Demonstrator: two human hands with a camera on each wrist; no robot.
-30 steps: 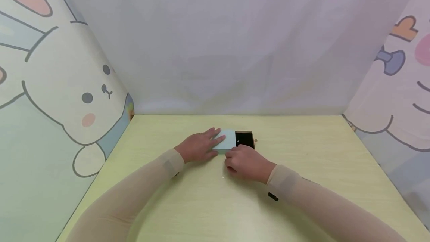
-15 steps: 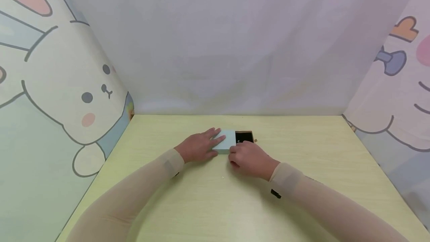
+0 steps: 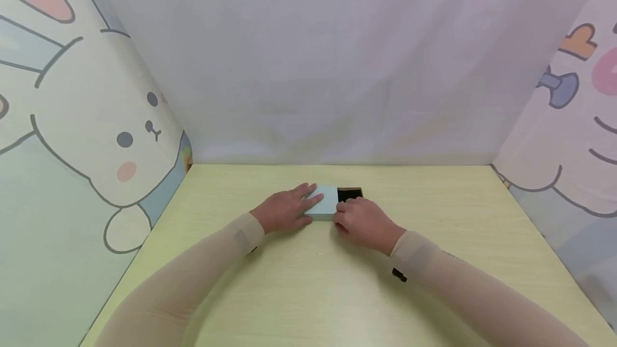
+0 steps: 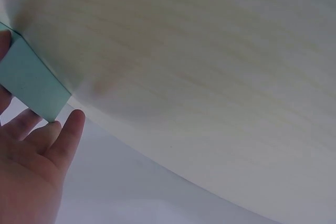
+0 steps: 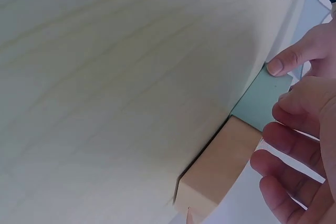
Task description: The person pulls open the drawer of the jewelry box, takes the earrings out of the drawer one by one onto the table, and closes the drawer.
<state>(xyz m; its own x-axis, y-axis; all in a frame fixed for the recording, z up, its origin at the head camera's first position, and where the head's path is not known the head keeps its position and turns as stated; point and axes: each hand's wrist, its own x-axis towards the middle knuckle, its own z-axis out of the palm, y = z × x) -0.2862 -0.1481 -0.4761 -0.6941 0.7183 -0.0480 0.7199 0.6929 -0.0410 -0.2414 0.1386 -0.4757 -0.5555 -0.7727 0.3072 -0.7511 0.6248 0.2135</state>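
At the left, your left hand [image 3: 281, 211] lies over the end of a small box [image 3: 330, 201], fingers straight and spread across the top, thumb along the near side. The box sits flat near the middle of the bench [image 3: 453, 229], toward its far side. Its pale blue-green sleeve [image 4: 32, 82] looks like light, stiff card: steady it by the side walls, as pressing on top could dent it. Nearer you is a tiny speck [image 3: 320, 254], too small to name. Next comes your right hand [image 3: 368, 224], fingers curled at the box's near side; whether they pinch anything cannot be told. There the tan drawer [image 5: 218, 156], black inside, juts from the sleeve's right end; it should slide easily, best held at its outer end, where a small tab [image 5: 190, 216] seems to show. The bench's back edge runs near behind; rightward and toward you, the surface stretches farther.
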